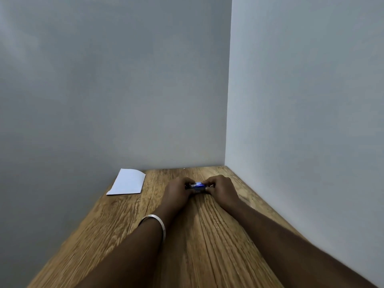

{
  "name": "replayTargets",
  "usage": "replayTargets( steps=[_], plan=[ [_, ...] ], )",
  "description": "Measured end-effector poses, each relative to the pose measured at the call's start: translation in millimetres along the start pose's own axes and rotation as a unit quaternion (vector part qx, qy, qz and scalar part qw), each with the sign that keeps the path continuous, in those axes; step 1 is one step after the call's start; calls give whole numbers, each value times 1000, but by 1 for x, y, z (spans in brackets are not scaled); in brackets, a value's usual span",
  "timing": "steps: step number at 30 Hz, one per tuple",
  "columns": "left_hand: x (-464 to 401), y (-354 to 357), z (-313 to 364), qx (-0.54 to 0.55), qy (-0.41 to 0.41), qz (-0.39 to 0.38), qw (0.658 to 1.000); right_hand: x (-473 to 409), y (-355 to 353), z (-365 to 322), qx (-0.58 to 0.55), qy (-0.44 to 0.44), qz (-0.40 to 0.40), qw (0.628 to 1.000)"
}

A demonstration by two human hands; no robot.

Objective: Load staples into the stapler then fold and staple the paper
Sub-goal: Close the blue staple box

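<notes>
A small blue object (197, 186), a stapler or a box of staples, sits near the far end of the wooden table (116, 229). My left hand (177, 191) grips its left end and my right hand (221, 189) grips its right end. The fingers hide most of it, so I cannot tell which of the two it is. A thin silvery bit shows by my right fingertips. A white folded paper (128, 182) lies flat at the far left of the table, apart from both hands. A silver bangle (154, 222) is on my left wrist.
Grey walls close in the table on the far side and along the right (301, 121). The table's left edge runs diagonally toward me, with the paper close to that edge.
</notes>
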State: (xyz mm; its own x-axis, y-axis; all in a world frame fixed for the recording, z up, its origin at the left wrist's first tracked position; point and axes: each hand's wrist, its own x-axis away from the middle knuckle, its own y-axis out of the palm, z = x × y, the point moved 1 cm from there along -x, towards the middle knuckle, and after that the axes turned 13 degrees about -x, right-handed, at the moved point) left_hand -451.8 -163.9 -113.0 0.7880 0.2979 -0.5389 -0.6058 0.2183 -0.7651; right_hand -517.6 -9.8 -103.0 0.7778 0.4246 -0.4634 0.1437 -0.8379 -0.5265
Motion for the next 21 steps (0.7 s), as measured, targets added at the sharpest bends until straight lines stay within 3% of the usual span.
replayTargets(
  steps=[21],
  plan=[
    [-77,40,-30,-1,-31,1,1000,-86,36,37,23,-25,23,999]
  ],
)
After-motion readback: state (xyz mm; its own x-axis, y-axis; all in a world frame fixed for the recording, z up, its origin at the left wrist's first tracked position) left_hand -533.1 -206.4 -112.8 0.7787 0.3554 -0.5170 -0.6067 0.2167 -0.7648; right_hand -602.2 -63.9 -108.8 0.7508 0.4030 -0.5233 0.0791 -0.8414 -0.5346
